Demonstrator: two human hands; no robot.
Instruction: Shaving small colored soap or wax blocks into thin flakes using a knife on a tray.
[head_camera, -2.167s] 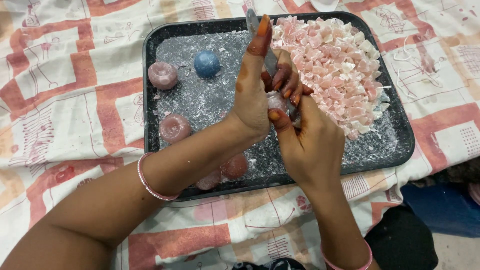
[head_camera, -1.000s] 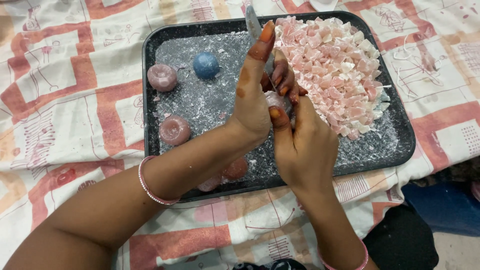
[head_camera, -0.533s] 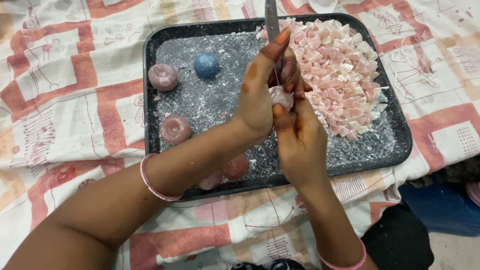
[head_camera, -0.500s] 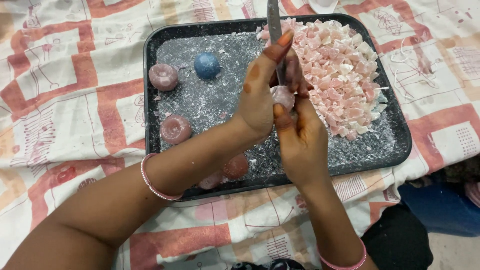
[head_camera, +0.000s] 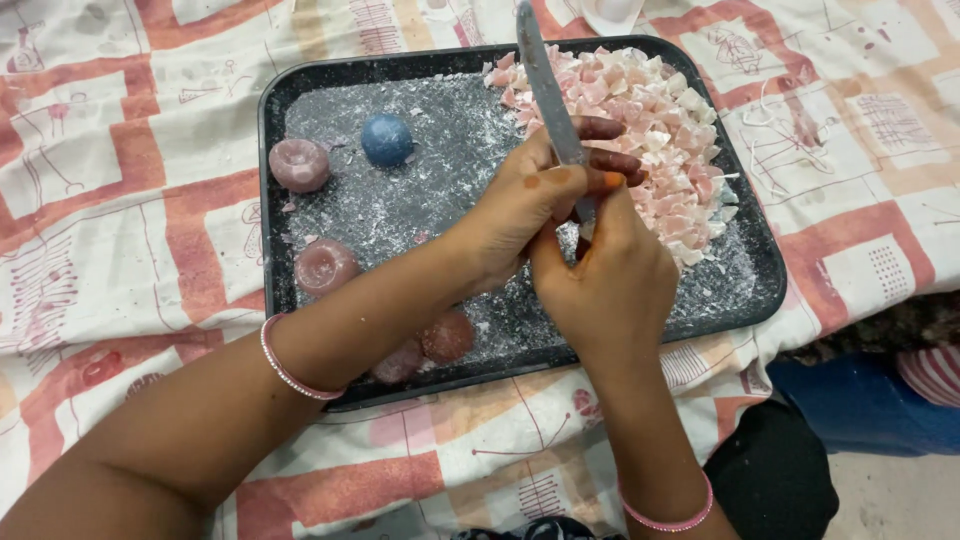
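Note:
A black tray (head_camera: 270, 200), dusted with white shavings, lies on a patterned cloth. My left hand (head_camera: 520, 205) is shut on a knife (head_camera: 540, 70) whose grey blade points up and away over the tray. My right hand (head_camera: 610, 280) presses against it from below, closed on a small pale pink lump (head_camera: 585, 228) that is mostly hidden between the hands. A heap of pink and white chips (head_camera: 670, 120) fills the tray's right side. A blue ball (head_camera: 387, 140) and pink balls (head_camera: 299, 165) (head_camera: 325, 267) (head_camera: 447, 337) lie on the left side.
The cloth (head_camera: 120, 200) is white with red and orange squares and covers the whole surface. A white object (head_camera: 610, 10) sits just beyond the tray's far edge. Blue and striped fabric (head_camera: 870, 400) and black fabric (head_camera: 770, 480) lie at the lower right.
My left thumb, raised along the blade before, has folded down. The blade now stands higher over the tray. The hands have closed tighter together, hiding most of the pale lump.

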